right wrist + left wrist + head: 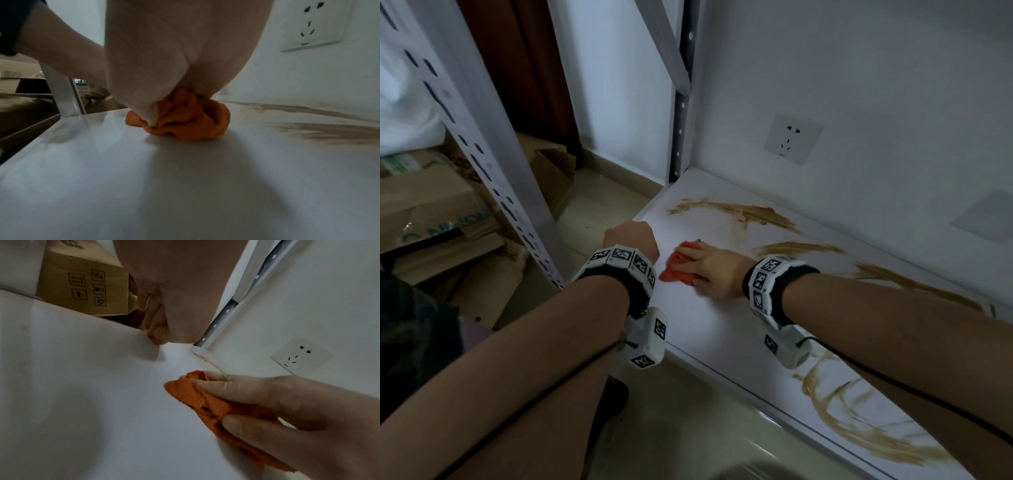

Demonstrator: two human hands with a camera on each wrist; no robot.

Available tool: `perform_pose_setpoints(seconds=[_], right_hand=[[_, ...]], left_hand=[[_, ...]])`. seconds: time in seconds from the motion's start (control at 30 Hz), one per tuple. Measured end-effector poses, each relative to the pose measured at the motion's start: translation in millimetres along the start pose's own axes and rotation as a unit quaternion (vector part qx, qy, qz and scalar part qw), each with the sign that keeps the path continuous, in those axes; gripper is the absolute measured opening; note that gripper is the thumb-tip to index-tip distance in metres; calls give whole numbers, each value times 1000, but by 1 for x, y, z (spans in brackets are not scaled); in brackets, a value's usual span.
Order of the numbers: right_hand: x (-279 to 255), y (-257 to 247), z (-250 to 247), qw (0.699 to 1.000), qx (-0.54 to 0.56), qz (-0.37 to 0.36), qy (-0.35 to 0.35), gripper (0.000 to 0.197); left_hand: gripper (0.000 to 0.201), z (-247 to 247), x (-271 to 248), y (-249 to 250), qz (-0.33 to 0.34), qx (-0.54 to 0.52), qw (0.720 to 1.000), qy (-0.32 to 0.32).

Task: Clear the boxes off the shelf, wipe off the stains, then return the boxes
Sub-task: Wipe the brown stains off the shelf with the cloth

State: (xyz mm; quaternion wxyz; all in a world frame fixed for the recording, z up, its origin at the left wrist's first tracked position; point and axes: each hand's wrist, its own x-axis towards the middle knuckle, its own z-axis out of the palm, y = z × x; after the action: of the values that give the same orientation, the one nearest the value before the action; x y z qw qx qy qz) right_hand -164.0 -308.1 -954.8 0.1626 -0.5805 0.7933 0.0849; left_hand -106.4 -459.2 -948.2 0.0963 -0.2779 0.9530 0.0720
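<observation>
Shelf (722, 325) is bare of boxes — wiping stage, by the look of it. Right hand (717, 270) presses a bunched orange cloth (676, 265) flat against the shelf near its left end, fingers laid over the top, thumb tucked against the near side; the cloth is clamped between hand and board. Left hand (630, 236) sits at the shelf's left edge, fingers curled over the lip, holding nothing else — bracing, most likely.

Brown stains (739, 210) run in smeared arcs along the back edge and out toward the right end, with more loops at the front-right. The area under and around the cloth reads clean white. Cardboard boxes (431, 205) are on the floor to the left, beyond the shelf's upright (493, 154).

Risks from here:
- The stain looks thick and streaky; a loaded cloth could drag it back over the clean part.
- A wall socket (792, 138) sits just above the back edge — a wet cloth pushed up the wall there would be bad.
- Back-corner residue may be missed where board meets wall.
</observation>
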Motion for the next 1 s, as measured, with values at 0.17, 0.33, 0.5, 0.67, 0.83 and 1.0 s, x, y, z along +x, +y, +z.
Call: perform_pose_setpoints(seconds=[0.17,0.33,0.5,0.67,0.83,1.0], right_hand=[[32,1,-6,997,-30,51,-58,56],[55,6,-20,992,31,113,-43,49],[45,22,-17,984,83,159,-15,50],[23,14,-13,968,187,112,126,51],[31,13,1,1000,15,15,21,64],[59,21,-9,999,6,45,-20,63]], left_hand=[[14,-1,4,-2,-2,-17,1000,-5],[19,3,3,-3,17,-6,1000,6],[22,4,6,-3,28,-3,1000,7],[15,0,7,1,24,1,1000,9],[22,-3,10,-5,11,-17,1000,3],[22,-5,16,-8,-5,-32,999,-3]])
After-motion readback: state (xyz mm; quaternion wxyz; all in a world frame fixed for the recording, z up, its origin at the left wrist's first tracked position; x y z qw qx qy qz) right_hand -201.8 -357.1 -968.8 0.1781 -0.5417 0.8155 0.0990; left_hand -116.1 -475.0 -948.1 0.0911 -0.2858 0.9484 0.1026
